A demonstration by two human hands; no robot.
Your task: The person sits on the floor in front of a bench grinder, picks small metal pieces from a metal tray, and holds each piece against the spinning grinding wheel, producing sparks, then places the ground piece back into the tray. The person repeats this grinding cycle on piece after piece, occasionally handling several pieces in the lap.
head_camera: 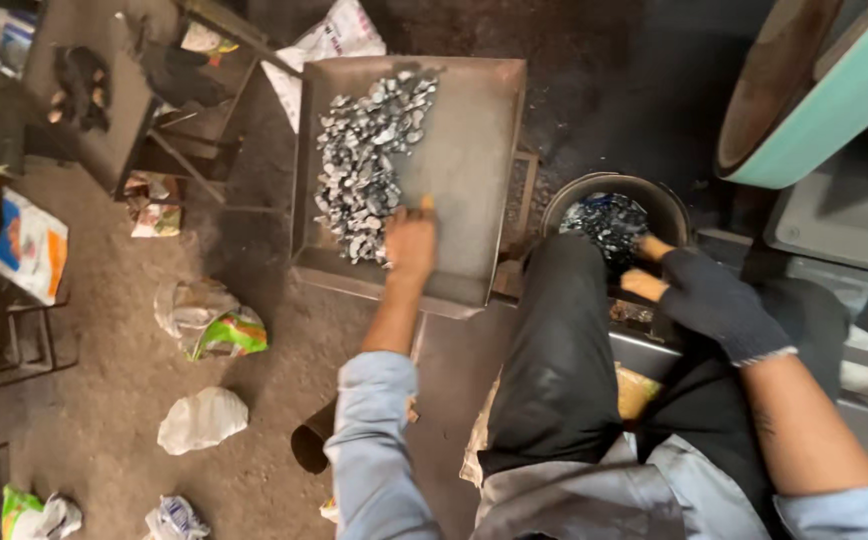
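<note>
A flat metal tray lies on the floor ahead of me with a heap of small grey metal pieces along its left side. My left hand, bare, rests on the tray at the near end of the heap, fingers bent over a few pieces. My right hand wears a dark glove with open fingertips and hangs over the rim of a round dark bowl that holds more grey pieces. Whether it grips anything is hidden.
My black-trousered knee sits between tray and bowl. Crumpled sacks and bags litter the dirt floor at left. A metal frame stand is at the back left. A teal machine housing fills the upper right.
</note>
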